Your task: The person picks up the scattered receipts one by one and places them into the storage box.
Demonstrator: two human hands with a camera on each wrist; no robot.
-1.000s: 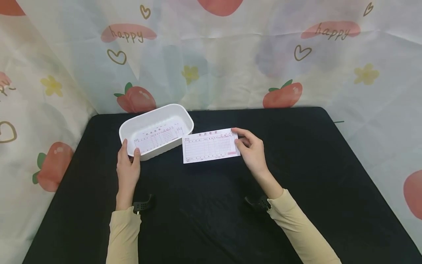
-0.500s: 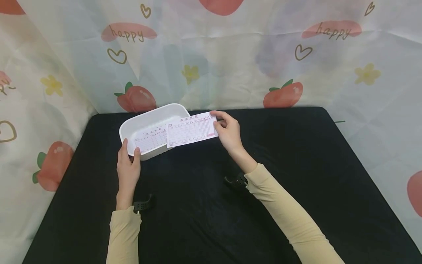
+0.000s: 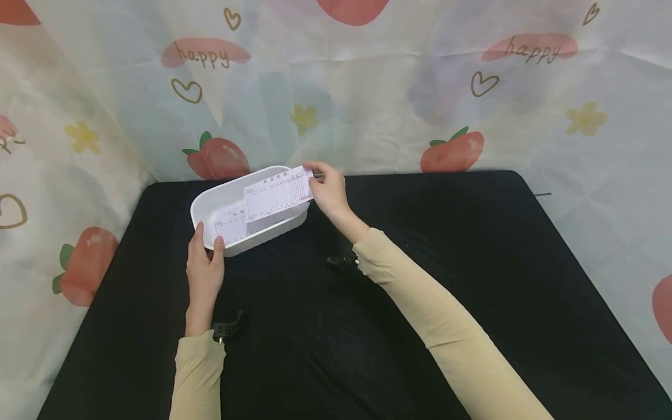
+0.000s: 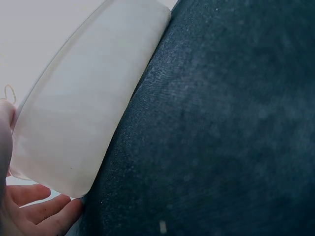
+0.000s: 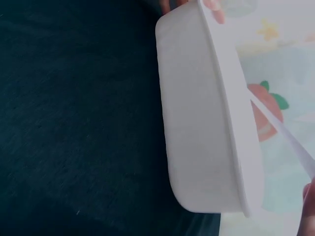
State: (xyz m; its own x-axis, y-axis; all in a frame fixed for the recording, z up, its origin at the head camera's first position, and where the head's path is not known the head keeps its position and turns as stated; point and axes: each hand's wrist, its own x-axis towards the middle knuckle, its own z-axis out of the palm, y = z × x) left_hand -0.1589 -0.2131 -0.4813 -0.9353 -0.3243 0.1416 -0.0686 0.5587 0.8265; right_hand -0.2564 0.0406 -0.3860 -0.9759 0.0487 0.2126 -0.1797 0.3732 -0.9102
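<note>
Since a second ago the right hand [image 3: 328, 192] has carried the paper slip [image 3: 278, 195] leftward off the black surface [image 3: 420, 291] and up over the white tub [image 3: 294, 221]; the left hand [image 3: 205, 265] has not shifted. The slip now hangs tilted over the tub's right half, its right end pinched between thumb and fingers, its free end dipping toward a second slip [image 3: 229, 224] that lies flat inside. The left hand grips the tub's near left corner, thumb on the outer wall and fingers at the rim; the left wrist view shows the palm against that corner.

As I judge it, the main risk is the slip's long edge catching on the tub's rim and buckling or creasing; it is thin and held at one end only. Let go while tilted, it could slide down askew, stand against the wall, or land crooked on the slip below. A light tub could also skate on the cloth if the left hand eases.
</note>
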